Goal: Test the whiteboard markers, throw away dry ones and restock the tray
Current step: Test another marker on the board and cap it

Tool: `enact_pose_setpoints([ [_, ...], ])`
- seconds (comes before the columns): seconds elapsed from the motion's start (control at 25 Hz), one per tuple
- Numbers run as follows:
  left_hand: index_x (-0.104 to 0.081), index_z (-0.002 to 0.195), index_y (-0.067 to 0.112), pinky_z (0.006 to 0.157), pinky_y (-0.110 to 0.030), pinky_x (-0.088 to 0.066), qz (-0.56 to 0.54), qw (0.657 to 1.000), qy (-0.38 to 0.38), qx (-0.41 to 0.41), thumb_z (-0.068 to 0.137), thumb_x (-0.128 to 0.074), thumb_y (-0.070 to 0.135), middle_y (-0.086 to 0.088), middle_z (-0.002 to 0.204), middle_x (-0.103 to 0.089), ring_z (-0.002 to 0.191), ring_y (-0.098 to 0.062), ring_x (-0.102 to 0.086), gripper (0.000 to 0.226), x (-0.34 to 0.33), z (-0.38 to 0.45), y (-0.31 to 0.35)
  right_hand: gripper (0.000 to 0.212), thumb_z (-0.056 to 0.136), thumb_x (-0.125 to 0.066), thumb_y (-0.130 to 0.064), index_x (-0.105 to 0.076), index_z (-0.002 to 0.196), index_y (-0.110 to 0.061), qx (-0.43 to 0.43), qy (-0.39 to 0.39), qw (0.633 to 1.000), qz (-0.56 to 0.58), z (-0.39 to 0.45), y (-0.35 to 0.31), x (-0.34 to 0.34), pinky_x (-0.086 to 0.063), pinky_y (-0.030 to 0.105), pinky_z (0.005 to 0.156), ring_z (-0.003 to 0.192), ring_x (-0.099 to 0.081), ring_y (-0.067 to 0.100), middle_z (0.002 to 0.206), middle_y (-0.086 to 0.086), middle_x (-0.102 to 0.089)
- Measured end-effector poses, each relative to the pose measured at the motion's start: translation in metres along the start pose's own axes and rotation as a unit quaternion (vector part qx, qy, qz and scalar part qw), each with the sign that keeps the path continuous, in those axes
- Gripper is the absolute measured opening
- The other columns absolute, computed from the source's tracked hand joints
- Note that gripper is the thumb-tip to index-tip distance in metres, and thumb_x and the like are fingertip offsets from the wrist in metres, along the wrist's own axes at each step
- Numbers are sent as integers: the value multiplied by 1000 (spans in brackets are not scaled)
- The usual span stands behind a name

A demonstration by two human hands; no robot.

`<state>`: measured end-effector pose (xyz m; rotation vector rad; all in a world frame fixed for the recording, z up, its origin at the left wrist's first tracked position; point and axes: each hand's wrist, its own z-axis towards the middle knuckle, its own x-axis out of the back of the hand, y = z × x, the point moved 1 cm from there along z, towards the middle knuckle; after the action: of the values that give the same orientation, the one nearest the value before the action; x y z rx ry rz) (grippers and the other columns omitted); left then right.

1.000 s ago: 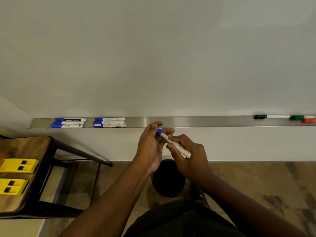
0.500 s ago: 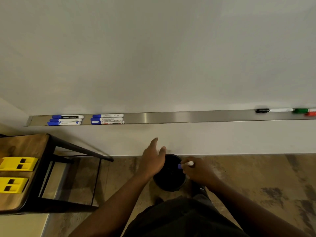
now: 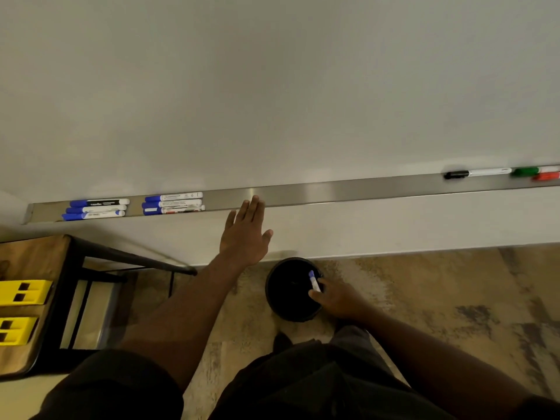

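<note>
Wooden surface (image 3: pixel 33 256) on a black metal frame (image 3: pixel 121 256) stands at left. Two yellow blocks (image 3: pixel 22 291) (image 3: pixel 16 330) lie on it, well apart from the mottled brown floor (image 3: pixel 454 298).

A long brushed-metal tray (image 3: pixel 333 190) runs along the foot of the whiteboard. On it, to the left of the left grip (image 3: pixel 245 234), lie two groups of three blue-capped white markers (image 3: pixel 96 209) (image 3: pixel 173 203). Far to the right of that grip lie a black-capped marker (image 3: pixel 477 173), a green-capped one (image 3: pixel 530 170) and a red one (image 3: pixel 547 176). Under the right grip (image 3: pixel 339 298), a round black bin (image 3: pixel 291 291) stands on the mottled brown floor (image 3: pixel 439 298). Well left of both grips, a wooden table (image 3: pixel 33 259) carries two yellow plastic blocks (image 3: pixel 24 291) (image 3: pixel 16 330).
</note>
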<state>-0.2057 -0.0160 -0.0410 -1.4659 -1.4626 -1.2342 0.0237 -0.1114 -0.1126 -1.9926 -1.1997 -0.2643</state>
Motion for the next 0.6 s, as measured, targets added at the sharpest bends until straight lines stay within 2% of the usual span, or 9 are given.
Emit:
enact_pose_setpoints([
  [0.04, 7, 153, 17, 121, -39, 1, 4, 1000, 6, -7, 100, -31, 44, 1, 161, 14, 149, -17, 9, 71, -1, 2, 1, 53, 94, -44, -53, -50, 135, -20, -8, -5, 1000, -16, 3, 4, 1, -38, 27, 83, 115, -56, 24, 121, 0, -61],
  [0.08, 6, 154, 17, 120, -38, 0, 8, 1000, 13, -17, 100, -31, 43, 0, 162, 13, 149, -17, 8, 70, -2, 3, 4, 48, 94, -43, -52, -56, 127, -20, -7, -11, 999, -29, 5, 8, 1, -37, 27, 81, 111, -58, 23, 108, -6, -63],
  [0.16, 5, 154, 17, 120, -37, 0, 14, 999, 24, -34, 100, -32, 43, 0, 162, 11, 149, -17, 6, 70, -1, 6, 13, 29, 96, -43, -45, -61, 90, -23, -5, -21, 999, -39, 4, 17, 0, -39, 29, 74, 90, -60, 18, 77, -12, -53],
  [0.24, 5, 154, 16, 120, -36, 0, 12, 998, 25, -50, 101, -33, 42, 0, 162, 11, 149, -17, 6, 70, 0, 10, 25, 31, 97, -45, -38, -53, 68, -28, 11, -7, 999, -29, 1, 25, 0, -43, 30, 68, 73, -57, 13, 69, -9, -51],
  [0.32, 5, 154, 16, 120, -35, 0, 9, 997, 27, -67, 101, -34, 41, 0, 162, 11, 149, -17, 7, 71, -2, 13, 37, 31, 96, -47, -33, -60, 71, -22, 15, 15, 1000, -9, -6, 29, 7, -44, 27, 66, 70, -59, 14, 73, -4, -60],
  [0.4, 5, 154, 16, 120, -33, 0, 5, 996, 31, -86, 100, -35, 41, 0, 162, 10, 149, -16, 7, 71, -4, 17, 50, 30, 95, -48, -29, -69, 84, -9, 18, 56, 998, 15, -10, 33, 16, -45, 27, 64, 73, -62, 21, 82, 7, -67],
  [0.44, 4, 154, 16, 120, -33, 1, 3, 995, 33, -99, 100, -35, 41, 0, 162, 9, 149, -15, 7, 72, -6, 21, 58, 29, 94, -49, -28, -70, 88, -9, 9, 87, 996, 28, -13, 35, 24, -45, 27, 64, 73, -62, 21, 83, 8, -68],
  [0.6, 3, 154, 14, 120, -32, -1, 1, 987, 38, -156, 100, -36, 41, -1, 162, 6, 149, -16, 4, 72, -7, 35, 92, 19, 94, -53, -26, -67, 88, -14, -11, 226, 971, 73, -30, 42, 70, -41, 27, 61, 71, -57, 15, 76, -4, -61],
])
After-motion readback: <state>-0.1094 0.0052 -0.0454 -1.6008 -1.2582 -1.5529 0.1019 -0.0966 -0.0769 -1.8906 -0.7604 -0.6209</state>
